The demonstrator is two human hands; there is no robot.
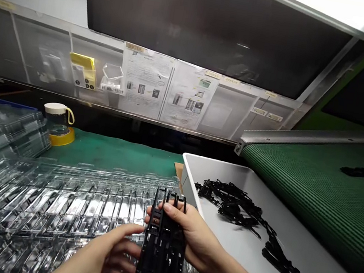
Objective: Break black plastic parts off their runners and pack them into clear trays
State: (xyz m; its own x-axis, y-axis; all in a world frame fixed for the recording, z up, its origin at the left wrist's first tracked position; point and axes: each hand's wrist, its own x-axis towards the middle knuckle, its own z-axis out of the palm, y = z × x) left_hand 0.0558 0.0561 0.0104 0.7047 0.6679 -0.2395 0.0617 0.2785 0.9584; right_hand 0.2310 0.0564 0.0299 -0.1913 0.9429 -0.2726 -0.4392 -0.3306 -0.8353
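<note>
My right hand (184,225) grips a bundle of long, narrow black plastic parts (161,249), with the thumb across their front near the upper end. The parts stand side by side, roughly upright in view. At their left edge is my left hand (113,255), fingers curved and apart, thumb low. Its fingertips reach the bundle's edge; whether they press on it I cannot tell. Beneath and left of the hands lies a clear plastic tray (86,206) with rows of narrow slots. More black parts (233,203) lie tangled in a white bin (246,254) on the right.
Stacked clear trays (4,134) stand at the left. Behind them, a lidded cup (58,115) sits by a yellow tape roll (63,136) on the green mat (116,153). A green conveyor belt (316,187) carries a black part (361,172). Printed sheets (145,86) hang ahead.
</note>
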